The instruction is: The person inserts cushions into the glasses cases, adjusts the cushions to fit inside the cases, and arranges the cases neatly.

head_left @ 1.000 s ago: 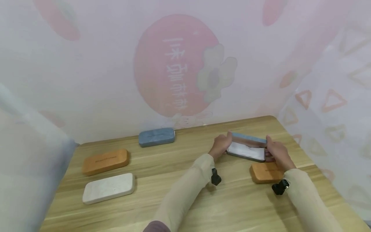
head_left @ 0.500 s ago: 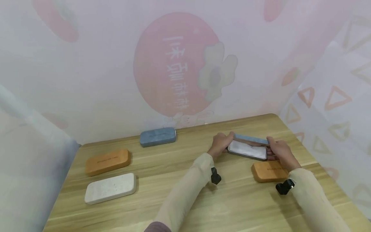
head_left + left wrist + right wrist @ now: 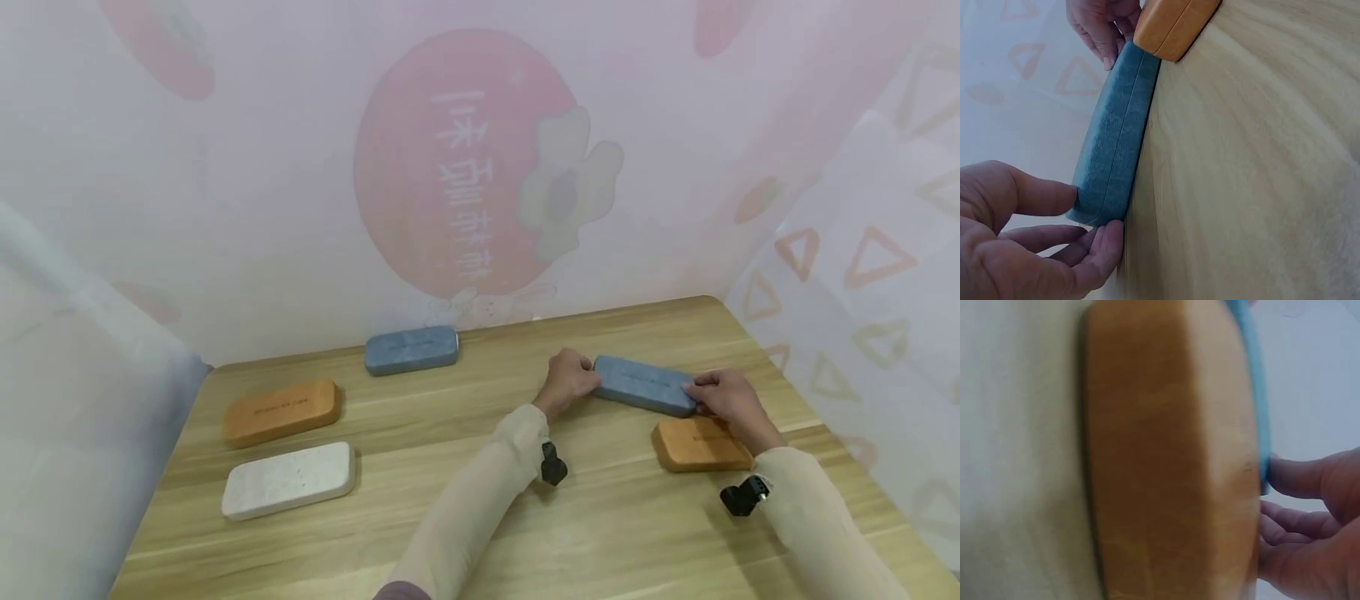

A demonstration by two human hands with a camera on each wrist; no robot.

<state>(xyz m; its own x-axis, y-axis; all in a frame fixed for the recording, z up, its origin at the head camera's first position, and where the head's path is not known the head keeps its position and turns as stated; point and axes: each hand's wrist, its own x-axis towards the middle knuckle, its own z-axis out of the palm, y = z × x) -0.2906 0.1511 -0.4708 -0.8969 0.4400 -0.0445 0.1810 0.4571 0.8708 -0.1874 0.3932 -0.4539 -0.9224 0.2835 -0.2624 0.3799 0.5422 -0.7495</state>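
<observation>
A blue glasses case (image 3: 643, 384) lies closed on the wooden table at the right, its lid down. My left hand (image 3: 567, 383) holds its left end; the left wrist view shows the thumb on the upper edge of the case (image 3: 1110, 140) and the fingertips low at the end. At the opposite end my right hand (image 3: 731, 403) pinches the corner with thumb and fingers. Just in front of the blue case is an orange glasses case (image 3: 697, 446), partly covered by my right hand in the head view. It fills much of the right wrist view, blurred.
Another blue glasses case (image 3: 412, 350) sits at the table's back edge, left of centre. At the left are an orange case (image 3: 282, 413) and a white case (image 3: 288, 481). Printed sheeting (image 3: 285, 208) rises behind the table (image 3: 420, 500) and along its sides.
The blue case stood open with its white inside showing; its lid has come down and it is now closed. Both hands have shifted slightly lower at its ends.
</observation>
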